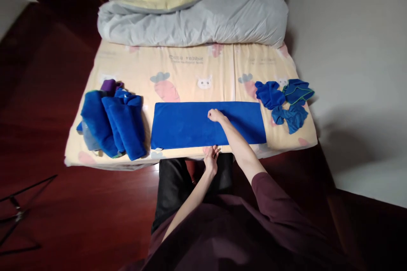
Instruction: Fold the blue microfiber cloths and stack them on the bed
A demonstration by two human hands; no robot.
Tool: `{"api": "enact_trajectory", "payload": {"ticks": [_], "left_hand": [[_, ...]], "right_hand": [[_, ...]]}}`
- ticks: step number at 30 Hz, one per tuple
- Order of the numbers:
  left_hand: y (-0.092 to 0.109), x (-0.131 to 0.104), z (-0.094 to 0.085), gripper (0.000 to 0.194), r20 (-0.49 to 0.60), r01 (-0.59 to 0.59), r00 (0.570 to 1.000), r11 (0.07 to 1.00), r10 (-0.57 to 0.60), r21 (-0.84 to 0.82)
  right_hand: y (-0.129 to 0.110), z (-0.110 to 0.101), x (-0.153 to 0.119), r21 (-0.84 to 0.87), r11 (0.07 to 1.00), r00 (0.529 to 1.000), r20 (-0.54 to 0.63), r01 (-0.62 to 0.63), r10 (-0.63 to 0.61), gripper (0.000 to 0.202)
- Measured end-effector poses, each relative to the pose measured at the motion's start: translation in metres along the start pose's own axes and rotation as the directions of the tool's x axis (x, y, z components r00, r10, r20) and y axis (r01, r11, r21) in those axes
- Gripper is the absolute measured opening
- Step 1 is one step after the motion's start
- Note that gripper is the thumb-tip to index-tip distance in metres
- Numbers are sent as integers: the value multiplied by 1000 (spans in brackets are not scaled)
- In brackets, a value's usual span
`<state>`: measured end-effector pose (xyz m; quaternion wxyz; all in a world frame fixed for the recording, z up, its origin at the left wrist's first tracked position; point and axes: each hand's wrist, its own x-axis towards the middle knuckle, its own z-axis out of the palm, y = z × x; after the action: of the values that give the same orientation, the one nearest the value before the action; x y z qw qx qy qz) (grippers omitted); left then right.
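Note:
A blue cloth (184, 125) lies flat as a long rectangle near the bed's front edge, with a small white tag at its front left corner. My right hand (216, 115) is over the middle of this cloth, its fingers curled into a fist with nothing visible in them. Just in front of the cloth's near edge, my left hand (210, 161) is turned partly palm up. Its fingers are loosely bent and apart, close to the edge; whether they touch the cloth is unclear.
Left of the flat cloth sits a heap of blue cloths (124, 125) with a purple piece (109, 86). Several crumpled blue cloths (270, 94) lie to the right. A grey quilt (190, 27) crosses the back of the patterned bed sheet (190, 76). A wall (356, 72) stands at right.

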<state>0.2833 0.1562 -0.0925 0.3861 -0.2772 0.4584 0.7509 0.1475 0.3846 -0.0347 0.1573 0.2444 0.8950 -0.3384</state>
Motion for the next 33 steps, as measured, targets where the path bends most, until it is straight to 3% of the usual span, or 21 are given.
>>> {"api": "enact_trajectory", "payload": {"ticks": [4, 9, 18, 27, 33], "left_hand": [[2, 3, 14, 9, -114, 69, 990, 994, -79, -89], [8, 4, 26, 12, -111, 141, 980, 973, -163, -183], [16, 0, 28, 26, 42, 236, 971, 918, -235, -318], [18, -5, 32, 35, 44, 242, 968, 864, -249, -441], [13, -6, 27, 23, 8, 183, 980, 881, -199, -435]], "right_hand": [[2, -17, 37, -149, 986, 993, -99, -79, 64, 31], [4, -22, 59, -219, 969, 977, -203, -116, 71, 45], [5, -26, 70, -205, 972, 978, -194, -114, 74, 31], [-4, -39, 70, -158, 972, 971, -191, -176, 145, 36], [-9, -55, 67, -109, 982, 966, -226, -156, 129, 24]]}}
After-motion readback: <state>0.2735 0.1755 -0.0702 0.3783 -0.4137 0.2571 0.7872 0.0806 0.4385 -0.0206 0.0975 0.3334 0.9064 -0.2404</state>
